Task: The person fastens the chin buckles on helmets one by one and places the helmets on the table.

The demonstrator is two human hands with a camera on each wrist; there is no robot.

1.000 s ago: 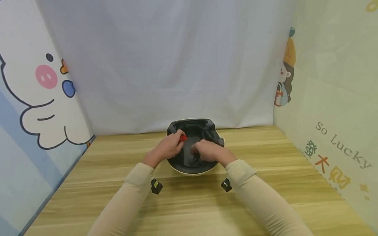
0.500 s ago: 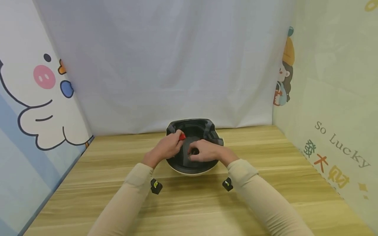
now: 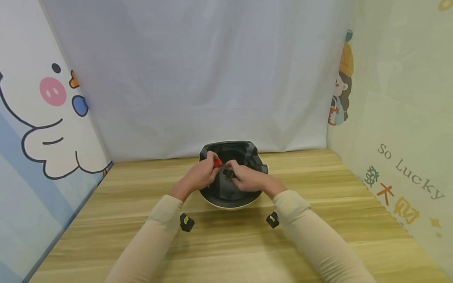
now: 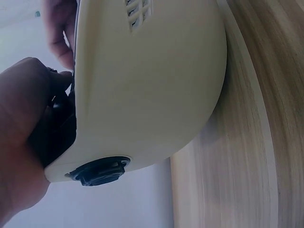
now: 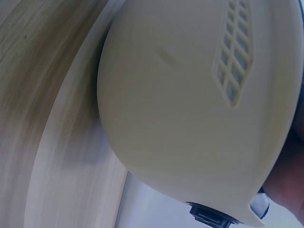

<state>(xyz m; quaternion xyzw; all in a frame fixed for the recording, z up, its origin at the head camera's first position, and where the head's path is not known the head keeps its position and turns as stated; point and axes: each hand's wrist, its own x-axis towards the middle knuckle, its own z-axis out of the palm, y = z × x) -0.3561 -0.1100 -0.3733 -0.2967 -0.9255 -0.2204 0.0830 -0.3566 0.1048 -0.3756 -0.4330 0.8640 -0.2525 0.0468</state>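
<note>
Since half a second ago, the right hand [image 3: 247, 177] has shifted slightly within the helmet [image 3: 228, 197], its fingertips now farther from the helmet's near rim and a small black piece [image 3: 228, 173] newly visible at them; the left hand [image 3: 202, 173] and the helmet lie almost as they did.

The left thumb and forefinger pinch a red piece [image 3: 217, 162] over the left part of the helmet's opening. The right thumb and forefinger pinch the black piece over the middle of that opening, near the red one, with a gap between the two. How the other fingers lie I cannot tell.

The helmet sits upside down, its black-lined opening upward and its rounded cream shell resting on the wood-grain table [image 3: 226, 247]. On the shell's outside are a latticed vent [image 5: 235, 52] and a black fitting [image 4: 99, 171], the latter close to the rim.

Nearer the person than the helmet, two small black blocks [image 3: 186, 223] show, one beside each cream sleeve [image 3: 148, 236]. Behind the helmet hangs a pale curtain [image 3: 219, 78]; to its left stands a cartoon-printed wall [image 3: 53, 91], to its right a lettered one [image 3: 410, 173].
</note>
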